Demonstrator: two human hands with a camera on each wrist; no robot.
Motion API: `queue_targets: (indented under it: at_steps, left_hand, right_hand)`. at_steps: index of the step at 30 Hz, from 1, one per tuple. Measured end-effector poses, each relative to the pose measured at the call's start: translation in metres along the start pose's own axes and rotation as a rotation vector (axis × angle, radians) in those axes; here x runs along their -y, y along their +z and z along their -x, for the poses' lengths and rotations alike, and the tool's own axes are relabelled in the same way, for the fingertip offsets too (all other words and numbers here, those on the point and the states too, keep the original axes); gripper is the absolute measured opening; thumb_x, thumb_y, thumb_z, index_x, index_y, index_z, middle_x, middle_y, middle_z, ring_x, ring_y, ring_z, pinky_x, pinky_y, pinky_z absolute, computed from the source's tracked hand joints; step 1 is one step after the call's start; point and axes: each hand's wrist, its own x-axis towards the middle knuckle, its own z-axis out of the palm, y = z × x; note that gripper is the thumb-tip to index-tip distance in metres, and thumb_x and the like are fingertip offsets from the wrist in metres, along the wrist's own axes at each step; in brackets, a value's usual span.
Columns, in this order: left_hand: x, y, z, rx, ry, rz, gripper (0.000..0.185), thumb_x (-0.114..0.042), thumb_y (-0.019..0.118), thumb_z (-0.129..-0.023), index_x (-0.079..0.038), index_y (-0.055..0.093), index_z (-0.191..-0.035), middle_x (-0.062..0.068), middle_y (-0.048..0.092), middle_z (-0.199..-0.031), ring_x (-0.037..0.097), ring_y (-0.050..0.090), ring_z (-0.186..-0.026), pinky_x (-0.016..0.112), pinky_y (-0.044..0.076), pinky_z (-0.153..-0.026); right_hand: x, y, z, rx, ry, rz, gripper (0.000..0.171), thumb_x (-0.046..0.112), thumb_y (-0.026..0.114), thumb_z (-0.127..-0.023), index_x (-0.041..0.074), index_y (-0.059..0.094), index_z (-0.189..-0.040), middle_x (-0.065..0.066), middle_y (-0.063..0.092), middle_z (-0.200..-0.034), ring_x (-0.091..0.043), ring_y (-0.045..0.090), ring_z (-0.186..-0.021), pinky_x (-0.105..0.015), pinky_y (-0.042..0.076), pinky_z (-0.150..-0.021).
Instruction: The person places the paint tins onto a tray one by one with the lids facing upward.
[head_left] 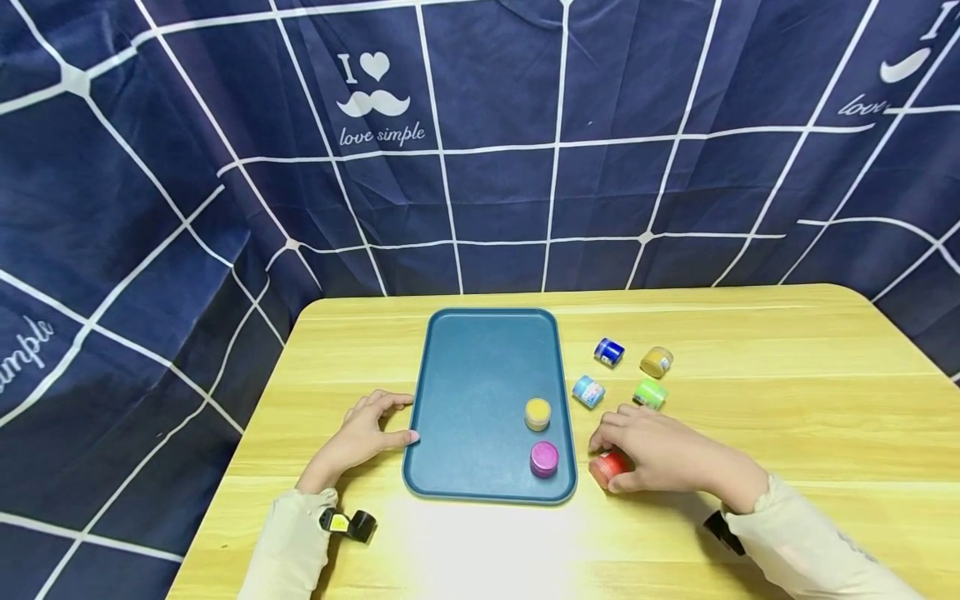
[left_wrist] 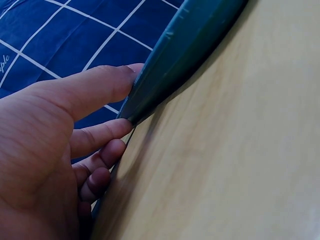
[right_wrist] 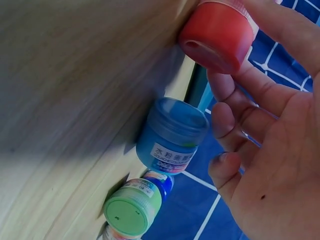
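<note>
My right hand (head_left: 660, 450) holds a red paint jar (head_left: 608, 470) between thumb and fingers, just right of the tray. In the right wrist view the red jar (right_wrist: 217, 37) is tilted, its lid end partly hidden by the thumb. My left hand (head_left: 360, 433) touches the left rim of the blue-green tray (head_left: 480, 358) with thumb and forefinger set apart. The left wrist view shows its thumb tip (left_wrist: 122, 82) at the tray's edge (left_wrist: 172, 65), other fingers loosely bent. On the tray stand a yellow jar (head_left: 537, 414) and a magenta jar (head_left: 543, 459).
Right of the tray lie a light blue jar (head_left: 588, 392), a dark blue jar (head_left: 609, 352), an ochre jar (head_left: 657, 362) and a green jar (head_left: 649, 393), the last close to my right fingers. A navy curtain (head_left: 495, 200) hangs behind the wooden table (head_left: 787, 383).
</note>
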Motion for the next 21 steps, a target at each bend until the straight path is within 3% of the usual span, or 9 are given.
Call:
queue_targets:
  at_steps: [21]
  left_hand:
    - [0.0023,0.0009,-0.0011,-0.001,0.001,0.002,0.06,-0.04,0.078,-0.078,-0.016,0.06,-0.13,0.002,0.058,-0.114,0.022,0.043,-0.102,0.04,0.03,-0.09]
  right_hand:
    - [0.0049,-0.0007,-0.0015,-0.034,-0.041,0.061,0.026,0.033,0.079,-0.071,0.025,0.064,-0.091,0.015,0.054,-0.09,-0.008,0.046,-0.085,-0.031,0.04,-0.075]
